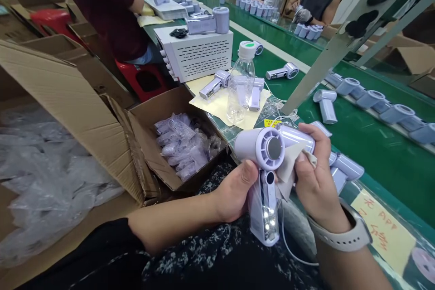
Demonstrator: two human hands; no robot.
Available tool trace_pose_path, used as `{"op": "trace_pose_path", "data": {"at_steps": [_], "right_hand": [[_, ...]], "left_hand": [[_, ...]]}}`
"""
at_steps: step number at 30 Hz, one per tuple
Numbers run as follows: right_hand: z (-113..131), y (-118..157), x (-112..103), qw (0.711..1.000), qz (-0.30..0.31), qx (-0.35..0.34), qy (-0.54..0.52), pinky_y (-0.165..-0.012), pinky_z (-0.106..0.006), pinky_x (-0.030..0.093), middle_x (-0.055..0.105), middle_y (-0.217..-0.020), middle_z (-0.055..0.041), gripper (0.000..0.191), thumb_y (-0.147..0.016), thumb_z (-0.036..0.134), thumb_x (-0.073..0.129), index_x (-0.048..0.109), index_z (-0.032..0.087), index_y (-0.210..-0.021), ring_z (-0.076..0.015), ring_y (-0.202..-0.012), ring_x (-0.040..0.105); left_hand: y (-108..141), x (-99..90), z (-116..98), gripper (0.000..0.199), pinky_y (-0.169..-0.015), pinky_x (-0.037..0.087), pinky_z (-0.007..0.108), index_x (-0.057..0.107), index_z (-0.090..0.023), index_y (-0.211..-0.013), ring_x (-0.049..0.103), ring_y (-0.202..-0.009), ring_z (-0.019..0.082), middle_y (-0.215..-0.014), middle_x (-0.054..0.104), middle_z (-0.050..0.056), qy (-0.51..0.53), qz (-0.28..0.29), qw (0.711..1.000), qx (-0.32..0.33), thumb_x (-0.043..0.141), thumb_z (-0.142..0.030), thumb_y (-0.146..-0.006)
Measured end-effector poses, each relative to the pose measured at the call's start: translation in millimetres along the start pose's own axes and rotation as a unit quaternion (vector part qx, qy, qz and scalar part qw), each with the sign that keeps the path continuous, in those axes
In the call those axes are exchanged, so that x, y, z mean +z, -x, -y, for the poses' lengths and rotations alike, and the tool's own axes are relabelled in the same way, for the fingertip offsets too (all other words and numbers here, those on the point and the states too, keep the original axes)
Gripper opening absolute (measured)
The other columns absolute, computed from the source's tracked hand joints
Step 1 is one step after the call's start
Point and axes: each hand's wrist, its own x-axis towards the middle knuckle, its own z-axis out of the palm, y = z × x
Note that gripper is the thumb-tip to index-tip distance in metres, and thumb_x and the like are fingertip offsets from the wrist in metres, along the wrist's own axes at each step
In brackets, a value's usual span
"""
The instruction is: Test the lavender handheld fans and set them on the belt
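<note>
My left hand (238, 190) is closed around a lavender handheld fan (271, 148). The fan's round end, with a dark disc in a ribbed ring, faces me, and its shiny handle points down. In my right hand (314, 172) is a whitish cloth (289, 170), pinched between thumb and fingers just right of that fan. Behind the cloth shows another lavender barrel (294, 136); my right fingers are at its end, and I cannot tell whether they grip it. More lavender fans (346, 167) lie beyond my right wrist, which wears a watch.
An open carton (176, 186) with bagged fans stands to my left, near clear plastic bags (44, 181). A clear bottle (241, 81) and a white metal box (200, 52) stand ahead. A slanted post (316, 68) rises before the green conveyor (367, 127). Co-workers sit along it.
</note>
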Motion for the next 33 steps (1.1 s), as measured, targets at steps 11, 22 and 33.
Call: {"op": "trace_pose_path", "data": {"at_steps": [11, 22, 33], "right_hand": [[-14.1, -1.8, -39.7, 0.990, 0.133, -0.001, 0.035, -0.115, -0.046, 0.044, 0.048, -0.158, -0.0049, 0.054, -0.100, 0.027, 0.043, 0.044, 0.029, -0.154, -0.0301, -0.146, 0.045], [-31.0, -52.7, -18.8, 0.967, -0.036, 0.031, 0.251, -0.106, -0.060, 0.048, 0.056, -0.148, -0.0239, 0.063, -0.088, 0.038, 0.056, 0.052, 0.012, -0.145, -0.0408, -0.135, 0.054], [-69.1, 103.5, -121.0, 0.906, -0.014, 0.242, 0.348, -0.048, -0.037, 0.035, 0.057, -0.057, -0.0065, 0.043, -0.087, 0.057, 0.062, 0.043, 0.029, -0.061, -0.0244, -0.050, 0.052]], "left_hand": [[-0.9, -7.5, -2.9, 0.070, -0.053, 0.047, 0.025, 0.068, -0.015, -0.079, 0.058, -0.054, 0.013, -0.064, 0.064, 0.002, 0.015, -0.017, 0.999, -0.037, 0.070, -0.084, -0.068], [-6.8, -16.6, -19.4, 0.066, -0.074, 0.060, 0.027, 0.071, -0.016, -0.079, 0.073, -0.081, 0.019, -0.093, 0.077, 0.009, -0.046, 0.045, 0.998, 0.024, 0.081, -0.078, -0.061], [-53.8, -29.7, -18.7, 0.061, -0.095, 0.061, 0.044, 0.072, -0.020, -0.079, 0.071, -0.114, 0.034, -0.087, 0.076, 0.007, -0.031, -0.041, 0.994, 0.098, 0.073, -0.080, -0.070]]}}
